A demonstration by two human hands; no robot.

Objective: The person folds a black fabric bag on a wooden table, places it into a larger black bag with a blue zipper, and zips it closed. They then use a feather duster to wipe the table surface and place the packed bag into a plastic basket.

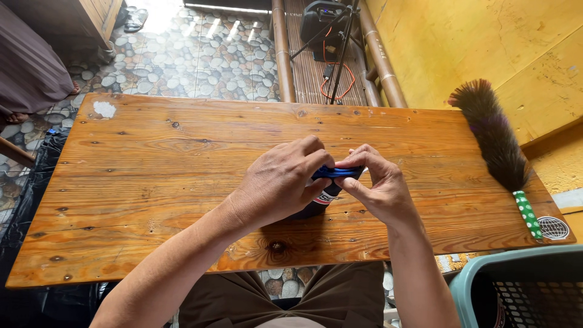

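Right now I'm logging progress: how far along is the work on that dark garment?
Early, it seems. Done: nothing finished lies on the wooden table. In hand: the left hand and right hand pinch the dark garment's blue edge. Left: the rest hangs bunched below.

Head-worn view, steeply down, close over wooden table (152,182)

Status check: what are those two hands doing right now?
Left hand and right hand both pinch a blue and black cloth over the wooden table. Feather duster lies apart, far right.
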